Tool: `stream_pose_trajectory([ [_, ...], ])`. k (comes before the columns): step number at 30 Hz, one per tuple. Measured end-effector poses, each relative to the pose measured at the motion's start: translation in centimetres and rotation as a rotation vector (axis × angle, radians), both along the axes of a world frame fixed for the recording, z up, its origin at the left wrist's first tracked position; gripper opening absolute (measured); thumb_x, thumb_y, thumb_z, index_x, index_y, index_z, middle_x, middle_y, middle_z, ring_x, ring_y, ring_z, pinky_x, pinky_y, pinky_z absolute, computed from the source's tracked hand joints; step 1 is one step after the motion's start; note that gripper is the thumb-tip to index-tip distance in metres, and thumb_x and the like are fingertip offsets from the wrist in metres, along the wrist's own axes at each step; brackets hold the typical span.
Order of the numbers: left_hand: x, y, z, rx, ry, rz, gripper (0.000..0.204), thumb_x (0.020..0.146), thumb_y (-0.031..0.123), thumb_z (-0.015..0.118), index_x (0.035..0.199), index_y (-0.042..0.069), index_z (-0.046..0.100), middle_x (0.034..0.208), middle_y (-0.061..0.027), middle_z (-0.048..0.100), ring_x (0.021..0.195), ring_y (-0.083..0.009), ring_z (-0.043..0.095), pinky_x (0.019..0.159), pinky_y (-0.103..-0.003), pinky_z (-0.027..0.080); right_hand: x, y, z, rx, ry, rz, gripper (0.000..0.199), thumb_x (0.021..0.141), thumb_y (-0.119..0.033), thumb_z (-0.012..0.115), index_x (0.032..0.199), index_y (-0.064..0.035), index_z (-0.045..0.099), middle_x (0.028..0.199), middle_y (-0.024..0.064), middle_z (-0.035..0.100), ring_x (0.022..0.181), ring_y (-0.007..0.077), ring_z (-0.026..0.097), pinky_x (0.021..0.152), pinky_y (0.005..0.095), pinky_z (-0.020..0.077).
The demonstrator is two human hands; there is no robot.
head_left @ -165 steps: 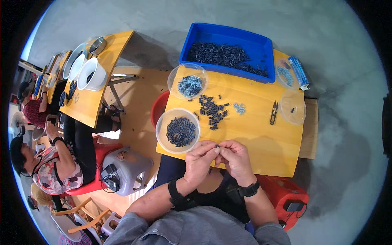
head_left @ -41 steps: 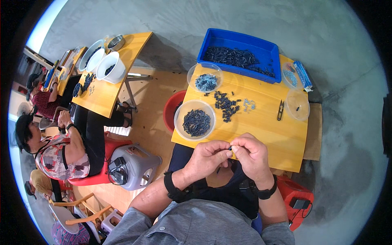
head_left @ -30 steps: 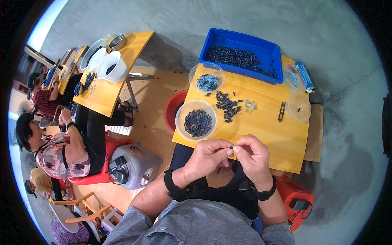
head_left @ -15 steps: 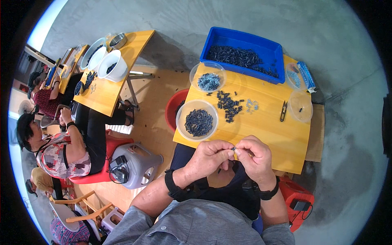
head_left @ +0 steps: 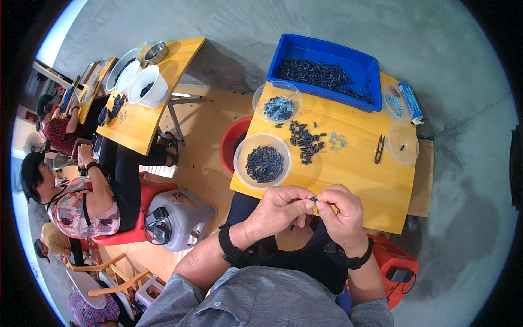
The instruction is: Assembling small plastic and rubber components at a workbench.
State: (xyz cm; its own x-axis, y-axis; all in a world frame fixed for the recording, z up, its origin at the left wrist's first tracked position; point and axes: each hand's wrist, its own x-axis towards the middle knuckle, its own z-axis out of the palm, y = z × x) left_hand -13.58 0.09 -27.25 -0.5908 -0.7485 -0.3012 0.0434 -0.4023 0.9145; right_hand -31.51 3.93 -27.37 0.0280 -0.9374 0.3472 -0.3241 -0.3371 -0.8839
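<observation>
My left hand (head_left: pixel 284 208) and my right hand (head_left: pixel 342 211) meet at the near edge of the yellow table (head_left: pixel 359 174). Both are closed in a pinch on one small dark cylindrical piece (head_left: pixel 314 199), its far side covered by my fingertips. Just beyond my left hand stands a clear round tub (head_left: pixel 240 170) holding many short black cylinders (head_left: pixel 265 164). A loose heap of similar black pieces (head_left: pixel 306 143) lies farther in, beside a few small pale clear bits (head_left: pixel 337 141).
A blue tray (head_left: pixel 277 53) with black pieces spans the far edge. Another tub (head_left: pixel 260 94) holds light-blue bits. Black thread snips (head_left: pixel 379 149) lie near a shallow clear lid (head_left: pixel 402 155) at right. A red bucket (head_left: pixel 224 147) stands left of the table; people sit at tables beyond.
Both hands stay together at nearly the same spot. The dark piece shows slightly more between the fingertips now; the view has shifted a little.
</observation>
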Motion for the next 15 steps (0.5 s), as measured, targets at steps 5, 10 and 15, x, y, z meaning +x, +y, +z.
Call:
stream_pose_trajectory([
  [5, -0.14, -0.33, 0.15, -0.013, -0.013, -0.012, 0.013, 0.093, 0.009, 0.061, 0.099, -0.001, 0.066, 0.073, 0.0, 0.062, 0.059, -0.0044, 0.057, 0.052, -0.02, 0.049, -0.07, -0.02, -0.13, 0.002, -0.023, 0.003, 0.008, 0.079, 0.004, 0.066, 0.084, -0.0005, 0.062, 0.079, 0.011, 0.063, 0.069, 0.0241, 0.062, 0.062, 0.0315, 0.0491],
  [10, 0.15, -0.38, -0.48, -0.014, 0.002, -0.046, 0.013, 0.093, 0.01, 0.062, 0.101, 0.001, 0.066, 0.079, -0.0015, 0.066, 0.062, -0.0054, 0.06, 0.054, -0.02, 0.05, -0.28, -0.17, -0.11, -0.013, -0.005, 0.041, 0.009, 0.078, 0.004, 0.065, 0.084, -0.001, 0.062, 0.078, 0.0109, 0.062, 0.068, 0.0239, 0.062, 0.061, 0.0319, 0.0493],
  [15, 0.15, -0.4, -0.63, 0.005, 0.02, -0.049, 0.014, 0.093, 0.01, 0.062, 0.102, 0.0, 0.067, 0.08, -0.0014, 0.066, 0.063, -0.0052, 0.06, 0.055, -0.02, 0.05, -0.46, -0.44, 0.02, -0.032, 0.012, 0.075, 0.011, 0.078, 0.006, 0.065, 0.086, -0.0013, 0.062, 0.077, 0.0112, 0.062, 0.067, 0.0247, 0.062, 0.059, 0.032, 0.0492],
])
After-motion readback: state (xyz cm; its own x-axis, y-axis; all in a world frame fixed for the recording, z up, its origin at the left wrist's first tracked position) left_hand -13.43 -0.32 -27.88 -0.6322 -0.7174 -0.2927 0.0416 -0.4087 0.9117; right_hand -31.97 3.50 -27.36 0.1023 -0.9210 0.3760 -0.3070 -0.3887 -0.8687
